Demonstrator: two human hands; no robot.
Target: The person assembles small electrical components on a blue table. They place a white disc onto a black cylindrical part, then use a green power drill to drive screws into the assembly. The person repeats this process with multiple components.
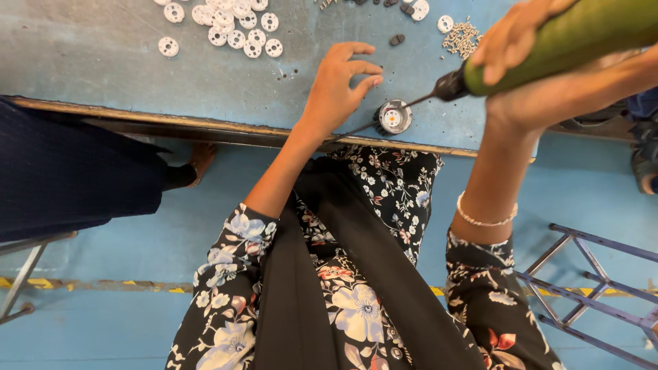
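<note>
- Nearest the camera, at 6 o'clock, lie the person's floral sleeves and dark scarf; the blue floor shows on both sides.
- At the desk [123, 62] near edge sits a small round grey-and-white part [393, 116] with an orange centre, just inside the rim.
- The left hand [339, 85] hovers at the part's 10 o'clock, fingers [363, 83] loosely curled and apart, holding nothing, not quite touching it.
- The right hand [521, 41], at 2 o'clock, is wrapped tight around a green powered screwdriver [569, 38]; its bit slants down to the part's top.
- By my reading, a screw is being driven; the bit wants to stay square and the part steadied.
- Farther off, at 11 o'clock, white discs [236, 27] cluster; at 1 o'clock, a small heap of screws [462, 38].
</note>
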